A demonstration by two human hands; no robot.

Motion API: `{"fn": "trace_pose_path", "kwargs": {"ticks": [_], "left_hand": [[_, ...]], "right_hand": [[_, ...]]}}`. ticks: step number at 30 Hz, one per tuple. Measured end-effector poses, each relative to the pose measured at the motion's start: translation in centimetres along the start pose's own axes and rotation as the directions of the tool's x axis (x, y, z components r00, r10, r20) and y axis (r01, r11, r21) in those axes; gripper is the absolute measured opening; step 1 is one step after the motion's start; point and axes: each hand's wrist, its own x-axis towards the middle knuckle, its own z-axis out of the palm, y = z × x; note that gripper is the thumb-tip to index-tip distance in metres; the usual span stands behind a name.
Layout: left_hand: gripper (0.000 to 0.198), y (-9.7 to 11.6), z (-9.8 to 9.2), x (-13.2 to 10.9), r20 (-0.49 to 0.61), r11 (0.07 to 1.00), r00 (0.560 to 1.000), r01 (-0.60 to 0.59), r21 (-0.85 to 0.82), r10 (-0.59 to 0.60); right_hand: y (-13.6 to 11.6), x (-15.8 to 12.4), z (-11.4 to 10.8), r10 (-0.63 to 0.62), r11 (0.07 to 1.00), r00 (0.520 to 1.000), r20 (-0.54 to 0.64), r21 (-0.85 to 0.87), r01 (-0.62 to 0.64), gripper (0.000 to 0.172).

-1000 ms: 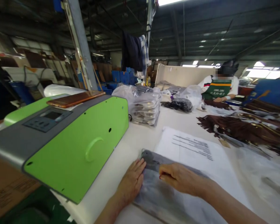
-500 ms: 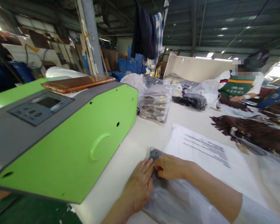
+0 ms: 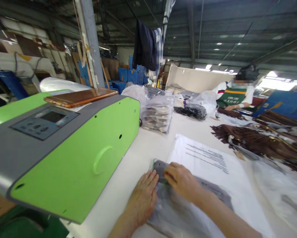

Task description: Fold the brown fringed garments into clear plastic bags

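Lower centre of the frame: both bare hands rest on a flat grey item inside a clear plastic bag (image 3: 178,211), lying on the white worktable (image 3: 128,172). The left hand (image 3: 143,198) lies palm down, fingers spread and unclenched, pinning the bag's near left edge. The right hand (image 3: 180,180) is curled over the bag's far corner, fingertips pressing or pinching there; whether it truly grips the film is hidden by the knuckles.

To do this pressing step well, I judge the left palm should hold flat so the bag does not slide, while the right works outward from the corner, pushing air toward the open side and keeping the film free of creases.

Just right of the bag lies a white printed paper sheet (image 3: 207,158), partly under it. At left stands a lime-green and grey machine (image 3: 71,158). Centre, farther back, sits a stack of filled clear bags (image 3: 157,115). Upper right, another person in a green apron (image 3: 234,96) works over brown fringed pieces (image 3: 257,138).
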Motion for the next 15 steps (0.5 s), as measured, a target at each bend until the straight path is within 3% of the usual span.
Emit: {"fn": "trace_pose_path", "kwargs": {"ticks": [1, 2, 4, 7, 10, 12, 15], "left_hand": [[0.049, -0.1, 0.1, 0.0, 0.004, 1.0, 1.0, -0.006, 0.015, 0.006], [0.049, -0.3, 0.2, 0.1, 0.006, 0.999, 1.0, -0.012, 0.034, 0.012], [0.049, -0.7, 0.5, 0.2, -0.003, 0.997, 0.999, -0.032, 0.068, 0.032], [0.048, -1.4, 0.8, 0.4, -0.057, 0.995, 0.996, -0.071, 0.068, 0.075], [0.046, -1.9, 0.9, 0.4, -0.135, 0.998, 0.989, -0.059, -0.017, 0.057], [0.047, -2.1, 0.8, 0.2, -0.204, 0.994, 0.978, 0.019, -0.106, -0.04], [0.051, -1.8, 0.2, 0.0, -0.24, 0.951, 0.938, 0.194, -0.24, -0.251]], "right_hand": [[-0.6, -1.6, 1.0, -0.067, 0.998, 0.997, -0.049, -0.004, 0.067, 0.022], [-1.2, -3.0, 2.2, -0.195, 0.981, 0.962, -0.19, -0.063, 0.186, 0.021], [-2.1, -5.3, 4.2, -0.356, 0.928, 0.847, -0.396, -0.259, 0.269, 0.034], [-2.2, -7.9, 5.4, -0.424, 0.865, 0.793, -0.437, -0.453, 0.213, 0.047], [-0.5, -11.0, 5.6, -0.494, 0.789, 0.744, -0.45, -0.592, 0.165, 0.036], [1.3, -13.4, 6.2, -0.523, 0.746, 0.7, -0.486, -0.659, 0.1, 0.029], [3.8, -15.8, 7.7, -0.479, 0.731, 0.714, -0.51, -0.682, 0.003, 0.037]]}}
